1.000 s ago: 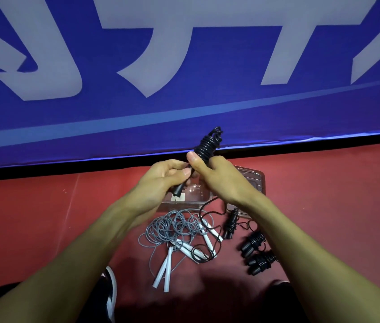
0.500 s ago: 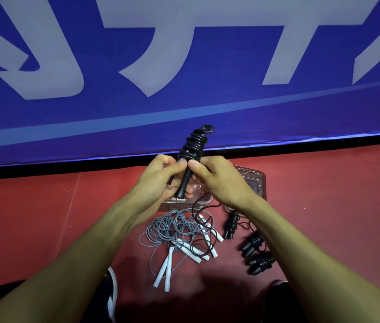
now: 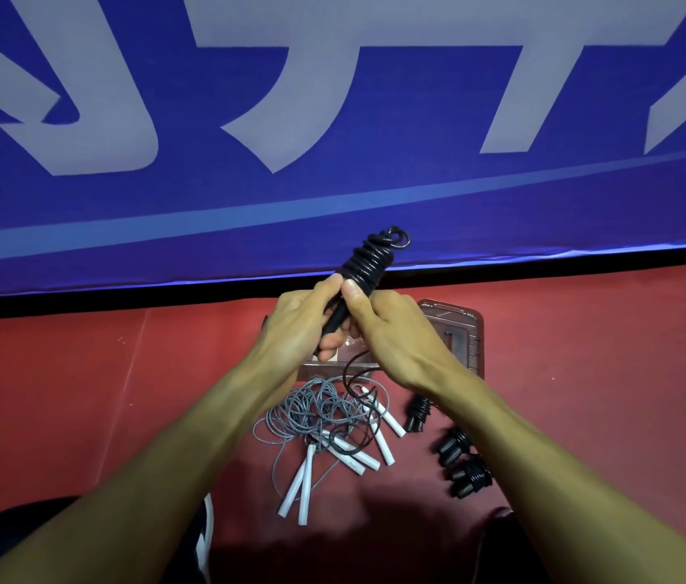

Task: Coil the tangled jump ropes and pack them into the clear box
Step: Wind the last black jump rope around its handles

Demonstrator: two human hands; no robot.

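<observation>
1. Fingers of the left hand (image 3: 303, 326) and right hand (image 3: 383, 326) curl around and pinch the black jump rope (image 3: 364, 267), its cord wound around the handles, tip pointing to 1 o'clock.
2. Clear box (image 3: 465, 330) sits at 3 o'clock of the hands.
3. Grey ropes (image 3: 320, 415) lie tangled at 6 o'clock; coiled black ropes (image 3: 459, 461) at 5 o'clock.

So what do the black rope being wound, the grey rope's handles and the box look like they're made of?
Black rope: probably glossy plastic or rubber cord, since its coils shine. White handles of the grey rope: matt, likely plastic or foam. Clear box: transparent hard plastic, the red floor showing through.
</observation>
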